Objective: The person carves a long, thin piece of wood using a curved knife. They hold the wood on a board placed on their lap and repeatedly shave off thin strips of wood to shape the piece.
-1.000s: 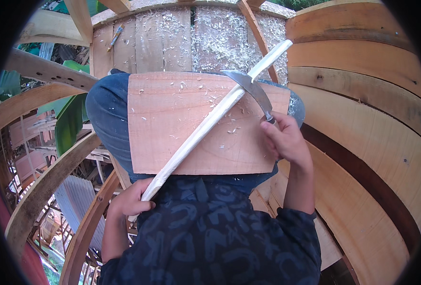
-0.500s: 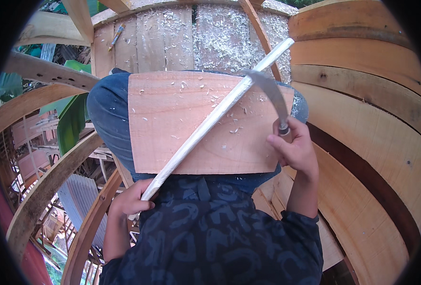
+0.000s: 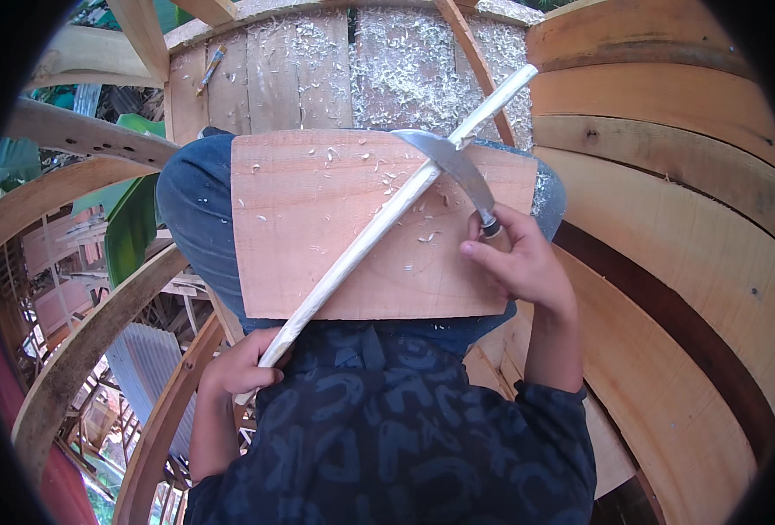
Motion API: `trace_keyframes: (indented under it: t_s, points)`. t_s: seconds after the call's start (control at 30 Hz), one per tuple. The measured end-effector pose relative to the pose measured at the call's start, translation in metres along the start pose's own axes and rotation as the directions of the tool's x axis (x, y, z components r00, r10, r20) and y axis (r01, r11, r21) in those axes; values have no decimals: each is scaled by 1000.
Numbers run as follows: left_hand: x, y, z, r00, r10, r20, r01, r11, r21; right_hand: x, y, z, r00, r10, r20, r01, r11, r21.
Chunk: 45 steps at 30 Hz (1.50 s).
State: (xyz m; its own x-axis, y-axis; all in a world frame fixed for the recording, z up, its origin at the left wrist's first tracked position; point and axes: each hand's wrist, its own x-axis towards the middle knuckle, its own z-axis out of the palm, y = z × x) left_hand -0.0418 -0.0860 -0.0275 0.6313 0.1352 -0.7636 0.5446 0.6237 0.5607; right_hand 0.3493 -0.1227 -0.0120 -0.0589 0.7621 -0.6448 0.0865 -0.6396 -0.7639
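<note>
A pale, peeled wooden stick (image 3: 361, 248) slants across a flat wooden board (image 3: 282, 219) that rests on my lap. My left hand (image 3: 243, 363) is closed around the stick's near end, just past the board's near left corner. In my right hand (image 3: 523, 258) is the wooden handle of a sickle (image 3: 466, 171), over the board's right side. Its curved blade crosses the upper half of the stick, with the tip pointing left. The blade lies against or just over the stick; I cannot tell which. Several small shavings (image 3: 427, 236) lie on the board.
Plank flooring (image 3: 274, 79) beyond my knees is strewn with shavings, and a small brush-like tool (image 3: 212, 70) lies there. Curved plank walls (image 3: 659, 201) rise at the right. Open curved ribs (image 3: 90, 350) stand at the left, with corrugated sheet (image 3: 147, 376) below.
My right hand and the sickle have moved left and slightly nearer to me, bringing the blade further across the stick. My left hand still grips the near end.
</note>
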Motion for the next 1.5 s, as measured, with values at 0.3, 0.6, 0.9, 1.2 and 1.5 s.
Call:
trace_keyframes:
  t_s: [0.3, 0.6, 0.9, 1.2, 1.5]
  points:
    - [1, 16, 2, 999, -38, 28, 38, 999, 10, 6, 3, 5, 996, -50, 69, 49, 999, 20]
    - [3, 8, 2, 1000, 10, 2, -10, 998, 61, 4, 5, -7, 991, -125, 46, 128, 990, -61]
    - [3, 14, 9, 1000, -22, 15, 22, 1000, 11, 5, 13, -12, 963, -186, -193, 170, 981, -95]
    - [8, 5, -7, 983, -124, 135, 112, 990, 89, 3, 22, 15, 734, -374, -566, 117, 891, -438]
    - [9, 13, -1, 986, -125, 108, 131, 990, -44, -10, 20, -4, 970, -234, -71, 218, 959, -179]
